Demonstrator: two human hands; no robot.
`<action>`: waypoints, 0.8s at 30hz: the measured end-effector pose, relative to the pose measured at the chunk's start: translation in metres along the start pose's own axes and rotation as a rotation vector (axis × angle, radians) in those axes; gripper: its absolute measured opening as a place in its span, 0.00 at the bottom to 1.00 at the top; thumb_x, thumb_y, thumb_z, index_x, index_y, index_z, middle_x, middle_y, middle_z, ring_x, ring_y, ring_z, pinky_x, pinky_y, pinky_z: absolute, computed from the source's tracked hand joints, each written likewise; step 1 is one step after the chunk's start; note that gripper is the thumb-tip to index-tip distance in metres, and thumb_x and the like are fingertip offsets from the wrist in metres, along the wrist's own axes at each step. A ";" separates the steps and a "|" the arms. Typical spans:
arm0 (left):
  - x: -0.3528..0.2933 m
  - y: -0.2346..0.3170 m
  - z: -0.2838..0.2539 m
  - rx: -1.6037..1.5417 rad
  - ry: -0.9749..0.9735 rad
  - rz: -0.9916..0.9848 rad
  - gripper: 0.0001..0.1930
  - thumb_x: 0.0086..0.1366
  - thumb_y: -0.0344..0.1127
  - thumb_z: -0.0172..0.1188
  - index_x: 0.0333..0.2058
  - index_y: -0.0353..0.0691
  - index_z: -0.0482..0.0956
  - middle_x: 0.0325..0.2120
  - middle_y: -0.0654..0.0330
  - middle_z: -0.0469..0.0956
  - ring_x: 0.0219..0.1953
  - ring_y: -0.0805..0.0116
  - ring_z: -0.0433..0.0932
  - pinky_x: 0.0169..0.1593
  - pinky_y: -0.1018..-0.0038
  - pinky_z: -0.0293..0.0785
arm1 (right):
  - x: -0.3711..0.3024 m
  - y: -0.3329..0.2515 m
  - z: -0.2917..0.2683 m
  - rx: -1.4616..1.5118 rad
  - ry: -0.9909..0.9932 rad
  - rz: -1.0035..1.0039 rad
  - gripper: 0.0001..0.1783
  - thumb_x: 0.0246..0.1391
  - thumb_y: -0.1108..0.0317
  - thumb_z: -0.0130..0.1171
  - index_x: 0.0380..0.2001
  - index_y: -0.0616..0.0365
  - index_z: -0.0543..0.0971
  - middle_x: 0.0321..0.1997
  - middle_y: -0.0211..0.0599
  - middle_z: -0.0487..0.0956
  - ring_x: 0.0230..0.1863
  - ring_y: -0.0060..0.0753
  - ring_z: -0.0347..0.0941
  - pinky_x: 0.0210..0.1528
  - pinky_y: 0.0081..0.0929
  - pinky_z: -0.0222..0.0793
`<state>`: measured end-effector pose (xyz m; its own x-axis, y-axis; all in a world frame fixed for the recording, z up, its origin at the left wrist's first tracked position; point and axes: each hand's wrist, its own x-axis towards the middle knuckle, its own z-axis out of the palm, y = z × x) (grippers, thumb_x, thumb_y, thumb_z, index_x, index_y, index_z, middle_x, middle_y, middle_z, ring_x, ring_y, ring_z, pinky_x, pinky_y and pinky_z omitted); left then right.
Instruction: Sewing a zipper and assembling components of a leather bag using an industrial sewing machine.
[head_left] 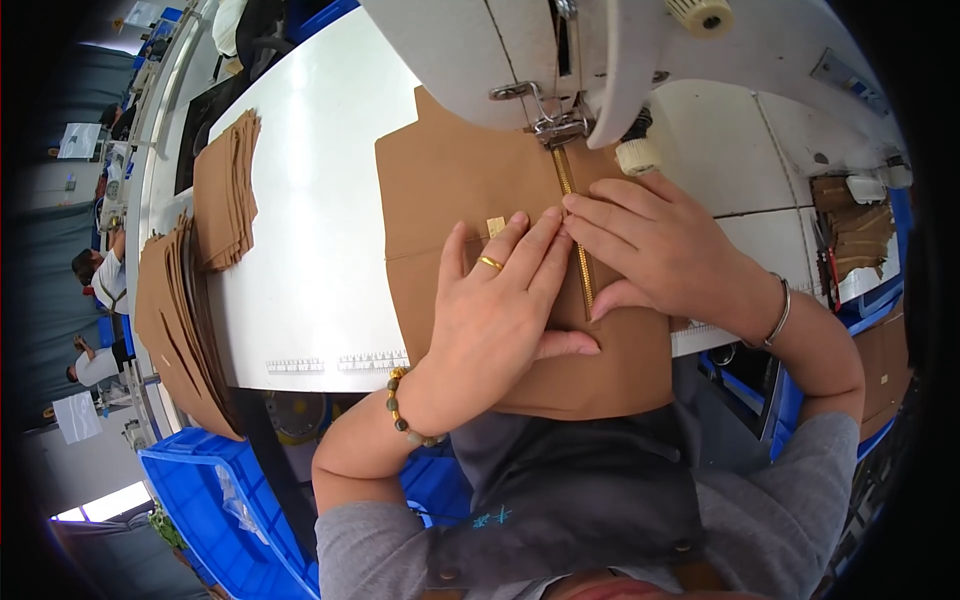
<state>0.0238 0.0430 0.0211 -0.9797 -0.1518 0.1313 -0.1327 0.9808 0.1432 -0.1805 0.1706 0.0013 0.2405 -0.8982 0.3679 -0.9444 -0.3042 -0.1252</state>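
Observation:
A tan leather-like panel [450,165] lies flat under the sewing machine's presser foot [560,128], its lower edge reaching my apron. A gold metal zipper [586,278] runs down the panel from the foot. My left hand [485,305] rests flat on the panel left of the zipper, fingers stretched out, thumb apart. Across the zipper, my right hand [665,245] lies palm down with fingers extended and its thumb beside the zipper's lower part. The fingertips of both hands meet over the zipper and hide a stretch of it. A small yellowish patch [496,227] shows by my left fingers.
The white sewing machine head [640,60] stands over the table's far side. Stacks of brown pieces [225,190] [175,310] sit at the left. Red-handled scissors [828,270] lie at the right near more brown pieces [860,235]. A blue crate [215,500] is at lower left.

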 end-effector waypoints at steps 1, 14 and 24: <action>0.000 0.000 -0.001 0.005 0.004 -0.003 0.50 0.50 0.70 0.65 0.61 0.34 0.77 0.65 0.54 0.74 0.66 0.54 0.73 0.66 0.39 0.63 | -0.001 -0.002 0.000 -0.001 0.002 -0.013 0.45 0.40 0.40 0.69 0.56 0.64 0.79 0.56 0.37 0.79 0.59 0.41 0.72 0.73 0.50 0.61; 0.020 -0.017 0.005 0.054 0.035 -0.028 0.52 0.43 0.71 0.69 0.62 0.41 0.78 0.63 0.61 0.76 0.64 0.53 0.74 0.69 0.36 0.60 | -0.004 -0.006 -0.003 -0.083 -0.018 0.121 0.38 0.42 0.45 0.71 0.53 0.59 0.83 0.60 0.38 0.79 0.62 0.41 0.71 0.70 0.48 0.66; 0.042 -0.038 0.007 0.055 0.064 -0.034 0.52 0.43 0.71 0.70 0.62 0.41 0.78 0.60 0.60 0.77 0.64 0.55 0.74 0.68 0.36 0.61 | 0.003 0.009 0.004 -0.034 0.089 0.139 0.31 0.43 0.50 0.72 0.49 0.56 0.83 0.54 0.34 0.79 0.58 0.40 0.73 0.63 0.40 0.71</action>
<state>-0.0136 0.0001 0.0146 -0.9631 -0.1908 0.1897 -0.1755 0.9800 0.0942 -0.1875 0.1634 -0.0028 0.0878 -0.8986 0.4299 -0.9746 -0.1666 -0.1494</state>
